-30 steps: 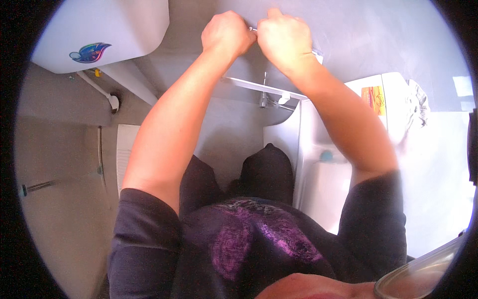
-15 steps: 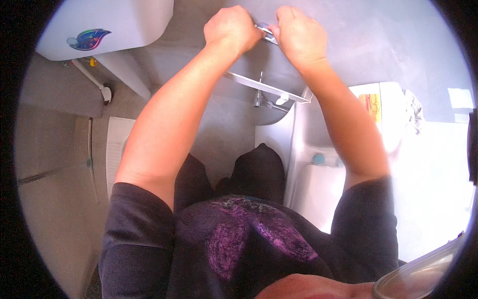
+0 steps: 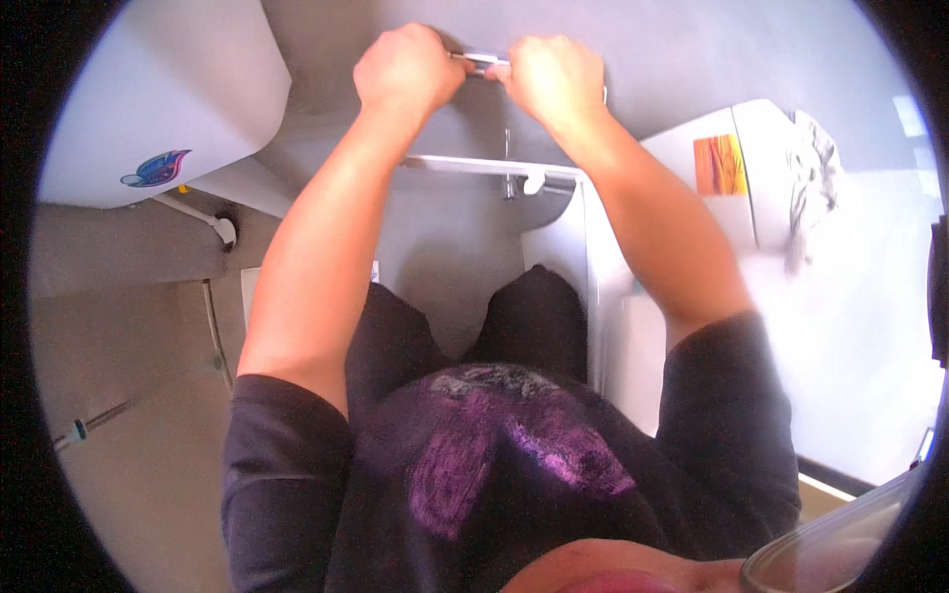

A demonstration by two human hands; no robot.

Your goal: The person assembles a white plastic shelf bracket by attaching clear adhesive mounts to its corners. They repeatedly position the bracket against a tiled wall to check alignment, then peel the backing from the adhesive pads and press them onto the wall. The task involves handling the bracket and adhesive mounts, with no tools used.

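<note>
Both arms reach forward to a thin, shiny metal bar [image 3: 482,59] at the top of the view. My left hand [image 3: 407,71] is closed in a fist around its left part, thumb toward the middle. Around the right part wraps my right hand [image 3: 556,84], its thumb also pointing inward. A short stretch of bar shows between the two thumbs; the fists cover much of the rest. Whether the bar is fixed to the wall, I cannot tell. Below the hands runs a narrow white ledge [image 3: 474,165] with a white knob [image 3: 535,182] and a metal fitting [image 3: 509,186].
A white basin [image 3: 188,79] with a leaf-shaped sticker juts out at the left, a white pipe [image 3: 188,208] under it. To the right stands a white box-like fixture [image 3: 682,148] with an orange picture; crumpled pale cloth [image 3: 816,178] hangs beside it.
The bar looked slanted before and now looks level, and more of it shows between my hands. My hands sit farther left in view. The whole view has also turned and shifted.
</note>
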